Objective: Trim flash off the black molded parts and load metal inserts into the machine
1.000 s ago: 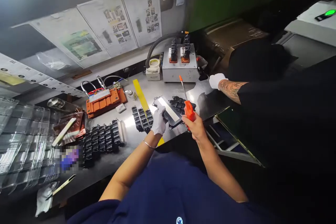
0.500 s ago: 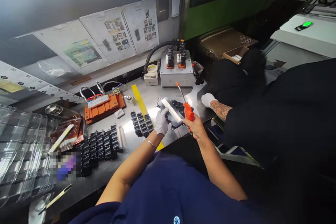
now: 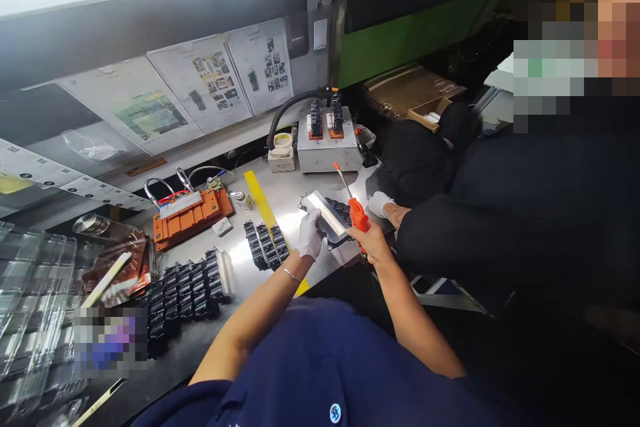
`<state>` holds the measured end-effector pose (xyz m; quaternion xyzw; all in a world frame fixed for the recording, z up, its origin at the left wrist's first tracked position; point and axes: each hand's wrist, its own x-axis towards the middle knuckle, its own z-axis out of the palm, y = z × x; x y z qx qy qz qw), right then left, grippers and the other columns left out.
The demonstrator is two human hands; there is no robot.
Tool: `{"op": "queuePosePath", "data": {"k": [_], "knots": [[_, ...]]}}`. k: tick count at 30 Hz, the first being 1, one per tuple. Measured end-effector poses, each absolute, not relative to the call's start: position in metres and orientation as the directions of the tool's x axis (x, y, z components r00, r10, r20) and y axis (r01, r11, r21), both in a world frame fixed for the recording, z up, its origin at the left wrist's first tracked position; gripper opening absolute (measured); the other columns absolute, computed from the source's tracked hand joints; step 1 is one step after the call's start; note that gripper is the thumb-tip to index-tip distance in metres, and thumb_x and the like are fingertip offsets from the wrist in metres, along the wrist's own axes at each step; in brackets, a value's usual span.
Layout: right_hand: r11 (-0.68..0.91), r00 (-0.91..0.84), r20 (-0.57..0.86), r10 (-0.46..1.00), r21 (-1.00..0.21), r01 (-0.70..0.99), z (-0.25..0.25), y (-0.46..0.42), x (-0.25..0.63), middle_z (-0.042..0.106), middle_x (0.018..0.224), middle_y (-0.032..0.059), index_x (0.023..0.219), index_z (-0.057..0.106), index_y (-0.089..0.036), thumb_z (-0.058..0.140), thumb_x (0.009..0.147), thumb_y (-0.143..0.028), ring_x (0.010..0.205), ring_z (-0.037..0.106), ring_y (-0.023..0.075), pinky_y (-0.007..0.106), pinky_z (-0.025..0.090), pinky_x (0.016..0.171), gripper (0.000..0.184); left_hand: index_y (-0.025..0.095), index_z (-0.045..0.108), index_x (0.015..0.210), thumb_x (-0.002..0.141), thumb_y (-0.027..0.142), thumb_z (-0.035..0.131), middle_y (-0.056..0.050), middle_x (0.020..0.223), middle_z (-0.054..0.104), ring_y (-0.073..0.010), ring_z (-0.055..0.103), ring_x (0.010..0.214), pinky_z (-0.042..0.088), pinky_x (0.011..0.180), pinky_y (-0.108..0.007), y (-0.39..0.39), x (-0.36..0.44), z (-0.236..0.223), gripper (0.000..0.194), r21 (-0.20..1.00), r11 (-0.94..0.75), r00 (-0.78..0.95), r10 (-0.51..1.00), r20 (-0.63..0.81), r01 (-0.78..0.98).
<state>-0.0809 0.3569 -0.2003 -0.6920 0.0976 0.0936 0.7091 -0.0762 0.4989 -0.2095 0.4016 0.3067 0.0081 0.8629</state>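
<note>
My left hand [image 3: 309,235], in a white glove, is closed on the near end of a flat black part with a bright white strip [image 3: 325,212], held just above the steel bench [image 3: 287,210]. My bare right hand [image 3: 371,242] grips the orange handle of an air blow gun [image 3: 357,211]; its thin nozzle points up and away over the part. Black moulded parts [image 3: 342,208] lie under and behind the held piece.
A co-worker in black leans in from the right, a gloved hand [image 3: 379,203] resting on the bench by my right hand. Rows of black parts [image 3: 267,244], [image 3: 187,287], an orange fixture [image 3: 187,213], a grey test box [image 3: 327,140], yellow tape [image 3: 263,203] and clear trays [image 3: 30,307] fill the bench.
The co-worker's gloved hand has drawn in from the far right to just beside my right hand. The view has tilted up. My hands keep their hold.
</note>
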Motion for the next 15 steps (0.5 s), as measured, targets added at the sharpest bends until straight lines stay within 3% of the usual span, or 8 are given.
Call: {"op": "queuePosePath", "data": {"k": [11, 15], "knots": [[-0.049, 0.956, -0.291, -0.017, -0.955, -0.292, -0.202, 0.361, -0.079, 0.051, 0.056, -0.006, 0.074, 0.058, -0.023, 0.07, 0.053, -0.029, 0.05, 0.044, 0.0107, 0.024, 0.034, 0.045, 0.025, 0.018, 0.056, 0.08, 0.069, 0.034, 0.072, 0.004, 0.064, 0.056, -0.0096, 0.053, 0.055, 0.044, 0.055, -0.022, 0.496, -0.077, -0.217, 0.025, 0.752, 0.631, 0.838, 0.294, -0.46, 0.191], [-0.132, 0.975, -0.213, -0.065, -0.967, -0.22, -0.197, 0.356, -0.075, 0.054, 0.057, -0.0044, 0.084, 0.061, -0.02, 0.069, 0.054, -0.042, 0.044, 0.041, 0.0105, 0.026, 0.034, 0.042, 0.037, 0.017, 0.059, 0.086, 0.072, 0.037, 0.067, 0.0, 0.072, 0.062, -0.0129, 0.059, 0.063, 0.049, 0.061, -0.025, 0.512, -0.083, -0.217, 0.025, 0.835, 0.522, 0.839, 0.366, -0.401, 0.171]]}}
